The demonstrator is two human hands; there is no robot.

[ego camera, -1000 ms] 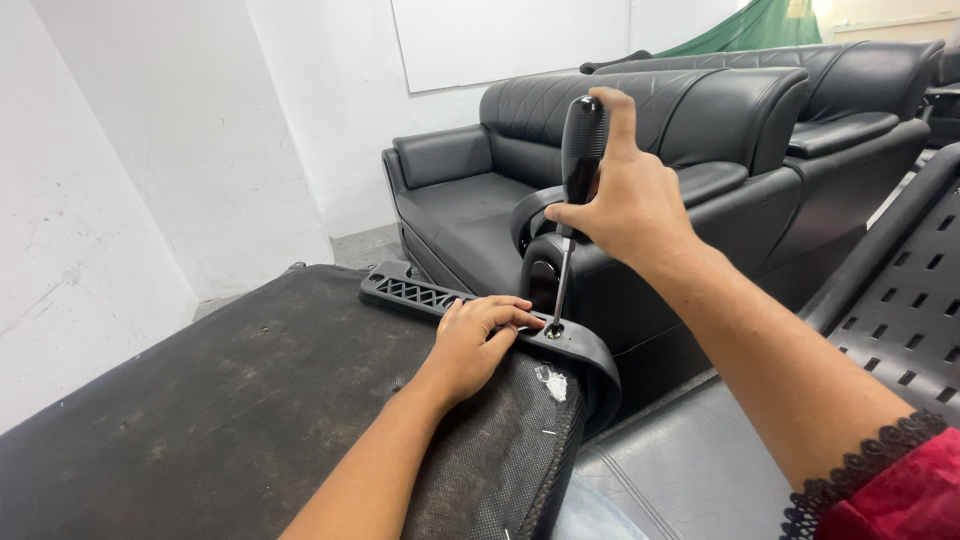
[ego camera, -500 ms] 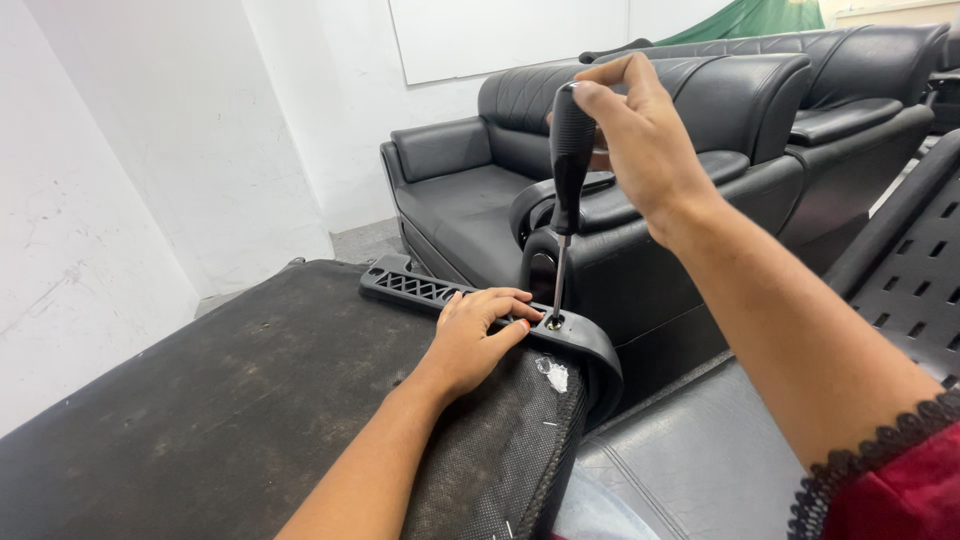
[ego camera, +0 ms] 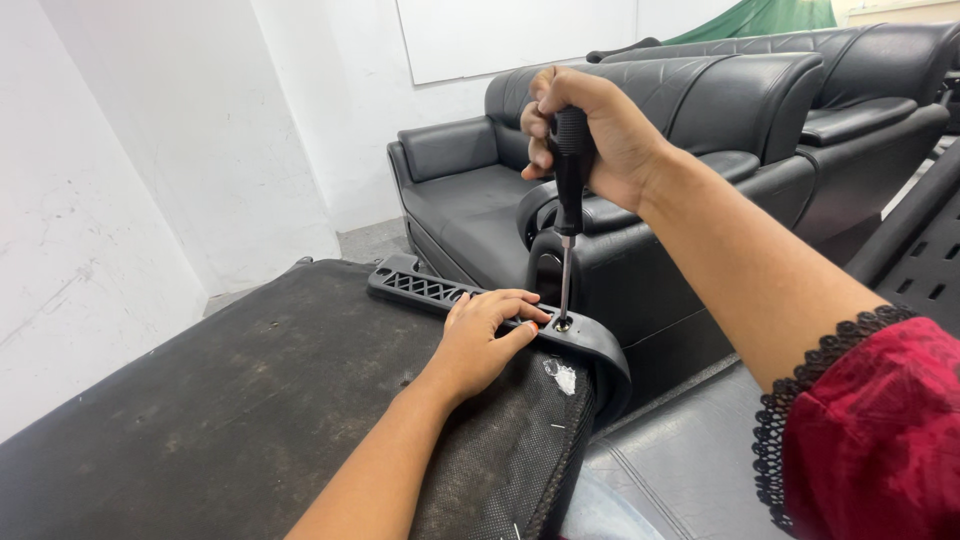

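Observation:
My right hand [ego camera: 600,135] grips the black handle of a screwdriver [ego camera: 568,200] held upright. Its metal shaft points down and its tip sits in a hole of a curved black plastic bracket [ego camera: 600,345]. The bracket runs along the edge of a dark fabric-covered panel [ego camera: 230,400] and has a slotted section [ego camera: 415,287] on its left. My left hand [ego camera: 485,335] lies flat on the panel, fingertips pressing the bracket beside the screwdriver tip.
A row of black leather sofas [ego camera: 700,120] stands behind the panel. A perforated black plastic part [ego camera: 925,260] is at the right edge. White walls [ego camera: 150,150] close the left side. Grey leather [ego camera: 680,470] lies below the bracket.
My right hand has shifted a little on the screwdriver handle, now wrapping the top from behind. The tip stays in the bracket hole and my left hand has not moved.

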